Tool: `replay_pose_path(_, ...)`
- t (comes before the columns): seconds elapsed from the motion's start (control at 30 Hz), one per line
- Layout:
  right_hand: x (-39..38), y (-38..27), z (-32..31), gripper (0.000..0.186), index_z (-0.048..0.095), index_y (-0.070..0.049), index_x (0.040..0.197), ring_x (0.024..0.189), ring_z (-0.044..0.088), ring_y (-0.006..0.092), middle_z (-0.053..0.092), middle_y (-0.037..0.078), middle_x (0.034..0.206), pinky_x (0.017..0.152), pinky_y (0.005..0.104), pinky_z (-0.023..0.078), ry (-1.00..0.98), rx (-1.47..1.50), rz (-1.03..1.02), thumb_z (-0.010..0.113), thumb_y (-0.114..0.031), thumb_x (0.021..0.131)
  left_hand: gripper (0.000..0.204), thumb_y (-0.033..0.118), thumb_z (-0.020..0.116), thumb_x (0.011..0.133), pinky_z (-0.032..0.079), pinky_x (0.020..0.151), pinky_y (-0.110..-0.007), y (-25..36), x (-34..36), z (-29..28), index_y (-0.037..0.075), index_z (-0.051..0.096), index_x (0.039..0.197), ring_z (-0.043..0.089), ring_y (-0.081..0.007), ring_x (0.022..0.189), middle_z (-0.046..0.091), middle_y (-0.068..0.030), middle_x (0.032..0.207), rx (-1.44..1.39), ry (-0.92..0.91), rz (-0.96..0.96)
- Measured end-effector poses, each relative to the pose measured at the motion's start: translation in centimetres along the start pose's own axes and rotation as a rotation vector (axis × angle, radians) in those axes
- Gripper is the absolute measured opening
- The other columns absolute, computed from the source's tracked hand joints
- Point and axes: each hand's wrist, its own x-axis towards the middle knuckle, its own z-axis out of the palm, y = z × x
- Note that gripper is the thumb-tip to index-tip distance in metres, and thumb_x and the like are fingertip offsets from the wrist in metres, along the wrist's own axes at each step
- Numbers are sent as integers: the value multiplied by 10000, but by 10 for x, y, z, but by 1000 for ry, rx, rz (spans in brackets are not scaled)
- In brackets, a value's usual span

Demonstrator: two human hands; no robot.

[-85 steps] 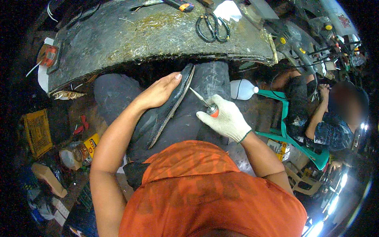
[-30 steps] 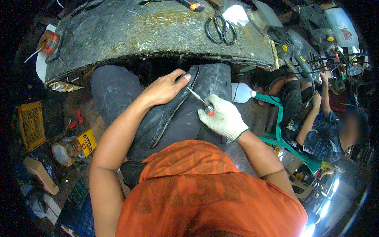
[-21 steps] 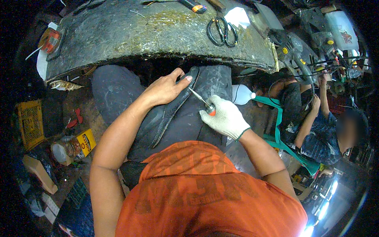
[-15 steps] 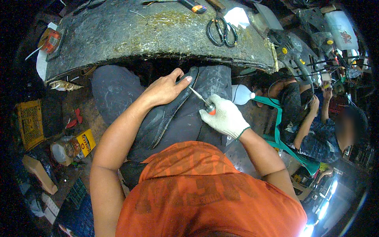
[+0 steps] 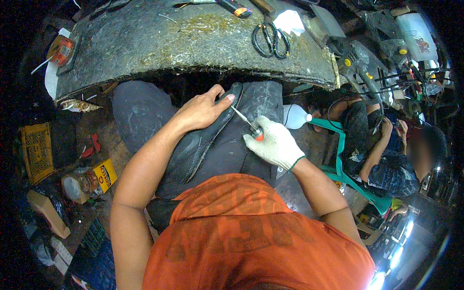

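Observation:
A black shoe point(image 5: 207, 139) lies aslant across my lap, its textured sole edge facing right. My bare left hand point(image 5: 204, 110) is closed around its far end, with the thumb pressed on the edge there. In my right hand point(image 5: 276, 145), which wears a white knit glove, is an awl point(image 5: 242, 117) with a red and grey handle. The thin metal shaft points up and left, and its tip meets the shoe's edge just below my left thumb. Whether the tip has gone into the shoe I cannot tell.
Ahead stands a worn workbench point(image 5: 159, 53) with black-handled scissors point(image 5: 270, 41) and a box cutter point(image 5: 235, 8). A whitish bottle point(image 5: 296, 116) and a green stool frame point(image 5: 340, 150) are to my right, near a co-worker point(image 5: 391, 169). A yellow crate point(image 5: 37, 152) stands left.
My hands, the awl and the shoe hold almost the same place. At the right, the co-worker's raised hand has come lower and their head has shifted slightly.

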Motion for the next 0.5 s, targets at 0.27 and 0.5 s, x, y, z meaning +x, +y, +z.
replay_pose_path(0.27,0,-3,0,400,654,-46,1093,911,747,464,752,236,909,816,538,592,-1,-39,13,754,-404,946,685,653,480,1107,518,1054,-548,-1,1,1,37,575,1391,681,-514,1236,715,-339,1270,-4,6,0)
replay_pose_path(0.5,-3,-4,4,373,662,-58,1089,908,752,446,753,220,914,810,535,593,6,-73,-39,755,-391,949,662,637,496,1110,520,1033,-544,-9,5,5,36,578,1373,691,-505,1218,722,-336,1232,-21,31,25)
